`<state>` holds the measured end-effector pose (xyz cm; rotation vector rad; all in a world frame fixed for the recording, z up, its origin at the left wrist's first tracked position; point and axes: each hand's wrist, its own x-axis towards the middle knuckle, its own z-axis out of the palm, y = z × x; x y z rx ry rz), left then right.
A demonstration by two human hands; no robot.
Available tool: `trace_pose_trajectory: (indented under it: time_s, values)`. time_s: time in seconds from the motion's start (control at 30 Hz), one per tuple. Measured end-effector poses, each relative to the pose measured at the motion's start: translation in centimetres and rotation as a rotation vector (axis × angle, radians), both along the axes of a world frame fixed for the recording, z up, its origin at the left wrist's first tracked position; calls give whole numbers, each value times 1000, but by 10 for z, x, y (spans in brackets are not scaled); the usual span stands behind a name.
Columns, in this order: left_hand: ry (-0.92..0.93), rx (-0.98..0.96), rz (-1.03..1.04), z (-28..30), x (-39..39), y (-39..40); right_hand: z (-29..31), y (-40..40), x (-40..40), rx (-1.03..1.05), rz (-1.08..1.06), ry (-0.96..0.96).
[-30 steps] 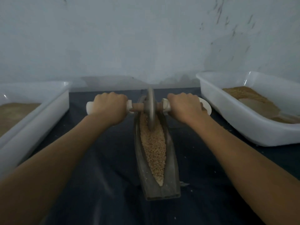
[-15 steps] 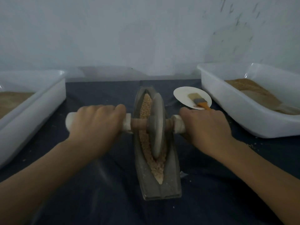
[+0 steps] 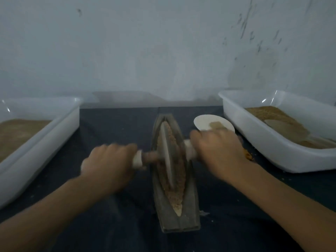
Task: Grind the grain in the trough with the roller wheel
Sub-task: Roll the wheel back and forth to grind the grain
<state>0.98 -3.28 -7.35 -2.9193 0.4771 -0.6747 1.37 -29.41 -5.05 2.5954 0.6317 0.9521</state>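
Observation:
A long boat-shaped grey trough (image 3: 179, 218) lies lengthways on the dark cloth, filled with tan grain (image 3: 177, 195). The roller wheel (image 3: 166, 155), a thin grey disc on a wooden axle with white grips, stands in the trough's middle, tilted a little. My left hand (image 3: 109, 164) grips the left handle. My right hand (image 3: 218, 151) grips the right handle, slightly farther from me than the left. Both hands are blurred by motion.
A white tub (image 3: 45, 142) of brownish meal stands at the left. Another white tub (image 3: 269, 142) with grain and a scoop stands at the right. A small white plate (image 3: 203, 121) with a brush lies behind my right hand. The wall is close behind.
The wheel rolled from the trough's far end toward me to its middle a second ago. Since half a second ago it stays near the middle and has skewed, right handle farther away.

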Motion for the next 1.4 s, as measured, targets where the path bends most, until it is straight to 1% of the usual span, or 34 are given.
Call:
trace_pose_trajectory:
  time_s: [0.07, 0.1, 0.17, 0.23, 0.3, 0.33, 0.43, 0.53, 0.6, 0.7, 0.77, 0.83, 0.87, 0.97, 1.03, 1.1, 1.2, 1.3, 1.4]
  values:
    - [-125, 26, -108, 3, -27, 7, -2, -8, -24, 41, 61, -8]
    - [-141, 56, -128, 5, -31, 10, -2, -11, -29, 67, 71, 12]
    - [-108, 102, -93, 7, -30, 8, -3, -13, -29, 106, 63, 67]
    - [-104, 141, 6, 7, -11, -3, -8, -12, -12, 130, 24, 101]
    - [-83, 108, 79, 8, 21, -11, -16, -7, 18, 118, -35, 86]
    - [-70, 79, 97, 10, 38, -14, -18, -5, 36, 105, -73, 69]
    - [-48, 36, 131, 22, 83, -19, -16, 3, 82, 164, -151, 80]
    - [-46, 47, 132, 26, 94, -24, -13, 7, 95, 190, -165, 112]
    - [-65, 64, 121, 24, 78, -26, -14, 5, 78, 193, -161, 119]
    - [-63, 92, 89, 19, 29, -19, -14, -7, 31, 119, -92, 146]
    - [-155, 129, -27, 17, -10, -14, -12, -14, -6, 109, -17, 126]
    - [-259, 107, -133, 20, -32, -9, -8, -17, -31, 120, 21, 169]
    - [-268, 87, -145, 19, -36, -6, -9, -20, -37, 118, 22, 202]
    - [-226, 110, -83, 18, -18, -11, -13, -18, -22, 119, -47, 253]
    - [-216, 167, -1, 16, 14, -20, -22, -14, 8, 133, -123, 191]
    - [-147, 134, 66, 18, 52, -25, -25, -8, 43, 184, -142, 150]
    - [-49, 48, 104, 22, 95, -22, -16, 3, 84, 164, -174, 95]
    - [-11, -20, 113, 17, 97, -20, -8, 11, 90, 123, -176, 95]
    - [-16, -31, 98, 9, 62, -16, -5, 7, 55, 66, -142, 90]
